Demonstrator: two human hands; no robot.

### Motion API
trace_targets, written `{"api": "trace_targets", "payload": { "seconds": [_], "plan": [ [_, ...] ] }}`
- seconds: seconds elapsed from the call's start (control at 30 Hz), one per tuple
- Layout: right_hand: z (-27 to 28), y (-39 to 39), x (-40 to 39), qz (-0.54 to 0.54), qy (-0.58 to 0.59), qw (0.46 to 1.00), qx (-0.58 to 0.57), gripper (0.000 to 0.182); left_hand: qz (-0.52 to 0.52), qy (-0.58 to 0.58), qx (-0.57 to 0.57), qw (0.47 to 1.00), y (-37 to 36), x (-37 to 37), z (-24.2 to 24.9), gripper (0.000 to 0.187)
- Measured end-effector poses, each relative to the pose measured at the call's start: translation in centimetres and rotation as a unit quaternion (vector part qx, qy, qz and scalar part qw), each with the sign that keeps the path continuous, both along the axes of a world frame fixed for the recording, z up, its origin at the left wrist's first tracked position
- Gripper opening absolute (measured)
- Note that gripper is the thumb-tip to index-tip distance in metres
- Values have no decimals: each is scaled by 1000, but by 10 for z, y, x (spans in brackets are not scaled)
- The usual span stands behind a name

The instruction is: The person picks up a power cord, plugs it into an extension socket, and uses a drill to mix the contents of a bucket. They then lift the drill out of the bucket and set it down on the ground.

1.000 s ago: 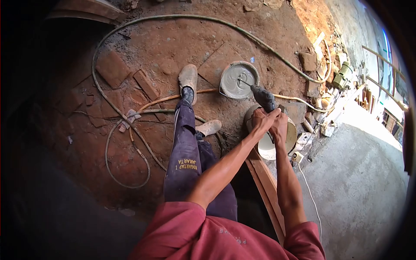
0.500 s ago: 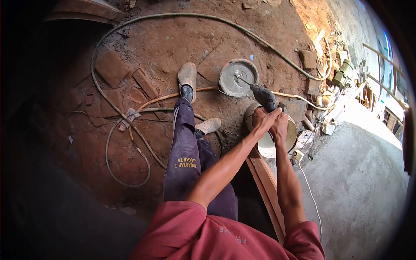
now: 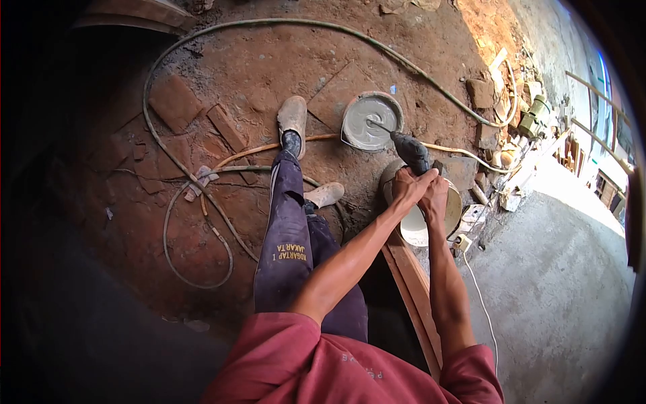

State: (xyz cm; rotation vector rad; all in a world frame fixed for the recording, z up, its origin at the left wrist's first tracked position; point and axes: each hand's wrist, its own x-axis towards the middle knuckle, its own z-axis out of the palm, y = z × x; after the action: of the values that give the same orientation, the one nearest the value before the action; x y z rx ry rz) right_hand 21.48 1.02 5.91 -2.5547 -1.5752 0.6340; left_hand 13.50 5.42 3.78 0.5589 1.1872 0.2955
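Observation:
Both my hands are closed round a dark power drill, my left hand on the near side and my right hand just beside it. The fingers are partly hidden behind the wrists. From the drill a thin mixing rod runs down into a bucket of wet grey mix. Swirl rings show on the mix round the rod. Beneath my hands stands a second, pale bucket, partly covered by my forearms; its inside looks whitish.
A long hose loops over the brown dirt floor, and an orange hose passes behind the mix bucket. Broken bricks lie left. Planks, a socket block with a white cable and a greenish motor are on the right.
The swirl in the grey mix looks slightly different around the rod. My hands and the drill keep almost the same place; the whole view has shifted very slightly.

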Motion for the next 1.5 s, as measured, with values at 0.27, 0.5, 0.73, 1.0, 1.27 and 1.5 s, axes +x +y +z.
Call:
{"api": "trace_targets", "payload": {
  "seconds": [0.27,0.5,0.73,1.0,1.27,1.5],
  "plan": [
    [-8,-14,2,-14,-5,1000,0,34,12,-14,22,1000,-8,2,-6,41],
    [14,4,-11,-61,41,996,-48,32,-22,-26,-18,999,4,-7,5,33],
    [-7,-7,-10,-51,17,999,1,35,-28,-33,-37,998,9,-13,3,33],
    [-4,-6,-15,-72,19,997,-32,37,-51,-14,-25,998,12,-17,5,41],
    [-4,1,-18,-95,16,995,-34,38,-71,-32,-37,996,22,-21,5,36],
    [-8,-5,-17,-71,3,997,10,41,-30,-81,-40,995,20,-20,6,38]
  ]
}}
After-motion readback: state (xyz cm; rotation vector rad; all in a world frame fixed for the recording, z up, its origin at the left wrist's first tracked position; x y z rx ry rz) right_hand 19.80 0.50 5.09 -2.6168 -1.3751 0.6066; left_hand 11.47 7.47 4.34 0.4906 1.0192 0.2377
